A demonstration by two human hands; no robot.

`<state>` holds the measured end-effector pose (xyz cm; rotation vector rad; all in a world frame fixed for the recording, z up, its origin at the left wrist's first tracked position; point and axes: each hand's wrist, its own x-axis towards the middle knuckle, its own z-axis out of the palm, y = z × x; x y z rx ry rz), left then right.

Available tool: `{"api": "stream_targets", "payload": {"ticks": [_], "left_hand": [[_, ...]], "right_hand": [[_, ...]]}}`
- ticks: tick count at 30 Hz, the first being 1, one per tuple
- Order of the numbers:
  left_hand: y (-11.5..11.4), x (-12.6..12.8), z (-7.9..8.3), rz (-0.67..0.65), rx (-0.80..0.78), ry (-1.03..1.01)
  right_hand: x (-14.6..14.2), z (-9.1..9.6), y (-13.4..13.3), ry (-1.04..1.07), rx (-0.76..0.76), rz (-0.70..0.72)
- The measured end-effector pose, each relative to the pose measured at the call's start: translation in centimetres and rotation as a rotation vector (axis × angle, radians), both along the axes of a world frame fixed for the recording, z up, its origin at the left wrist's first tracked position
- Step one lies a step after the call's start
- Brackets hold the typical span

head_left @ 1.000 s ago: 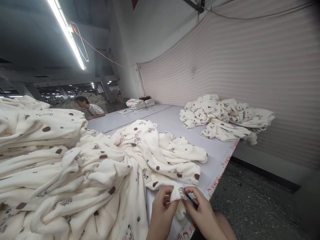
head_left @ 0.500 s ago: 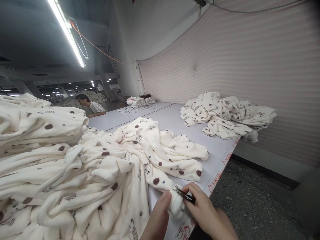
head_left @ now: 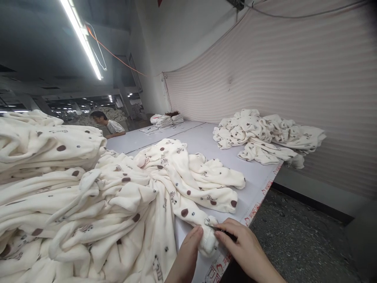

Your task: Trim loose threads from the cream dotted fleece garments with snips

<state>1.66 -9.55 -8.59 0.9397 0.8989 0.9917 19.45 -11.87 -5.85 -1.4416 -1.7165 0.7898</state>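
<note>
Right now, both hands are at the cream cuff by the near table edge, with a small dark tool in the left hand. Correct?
No. The head view shows the small dark tool in the right hand, not the left hand. Both hands are at the cream cuff by the near table edge.

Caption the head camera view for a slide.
Left hand pinches a spotted cream garment's cuff at the table edge; right hand holds a dark tool against it.
</note>
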Motion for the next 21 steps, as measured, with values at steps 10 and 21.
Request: {"api": "stream_targets", "payload": {"ticks": [10,21], "left_hand": [[-0.6,0.3,1.0,-0.129,-0.001,-0.174],[-1.2,0.1,2.7,-0.232,0.022,-0.097]], "right_hand": [[-0.7,-1.3,0.8,0.479,-0.105,0.064],[-1.2,-0.9,0.2,0.167,0.086,-0.06]]}}
